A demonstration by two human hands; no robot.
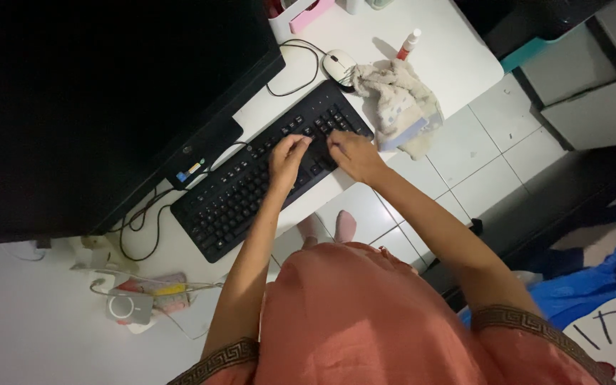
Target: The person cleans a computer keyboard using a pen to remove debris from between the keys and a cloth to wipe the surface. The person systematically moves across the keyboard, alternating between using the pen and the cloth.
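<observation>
Both hands, left (288, 158) and right (354, 155), are laid palm-down on the black keyboard (269, 167), fingers loosely spread, nothing gripped, arms stretched forward.

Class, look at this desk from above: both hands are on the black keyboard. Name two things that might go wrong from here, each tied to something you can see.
1. The keyboard lies close to the desk edge, its near side almost at the rim; pressure from the left hand or right hand might nudge it off.
2. The crumpled cloth partly overhangs the desk edge beside the mouse and may slide to the floor.
</observation>
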